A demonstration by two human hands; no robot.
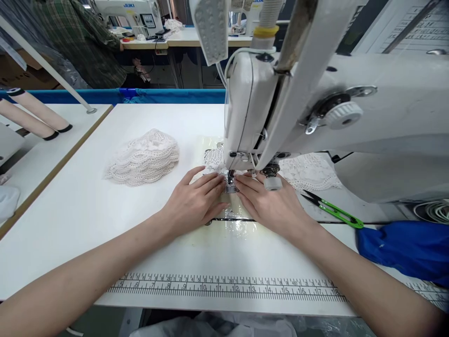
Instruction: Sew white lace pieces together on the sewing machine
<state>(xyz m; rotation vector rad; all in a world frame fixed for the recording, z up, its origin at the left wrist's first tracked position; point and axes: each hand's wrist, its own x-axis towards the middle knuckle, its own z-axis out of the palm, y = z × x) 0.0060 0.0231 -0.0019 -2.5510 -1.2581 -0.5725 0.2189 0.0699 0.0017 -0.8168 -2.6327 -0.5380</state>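
My left hand (197,199) lies flat to the left of the presser foot (230,182), fingers stretched out with the tips on a piece of white lace (214,158). On the other side, my right hand (273,201) rests with its fingers extended toward the foot, partly behind a round white knob. Beneath the sewing machine head (245,107), most of the lace at the needle is hidden by my fingers and the machine. A stack of scalloped lace pieces (143,157) sits left of my left hand. More lace (308,172) lies beyond my right hand.
Green-handled thread snips (333,210) and a blue cloth (407,250) are at the right. A ruler strip (224,287) runs along the front of the white table (70,224). Thread cones stand at the far left. Behind, a person in a plaid sleeve (77,37) is near another sewing machine (129,16).
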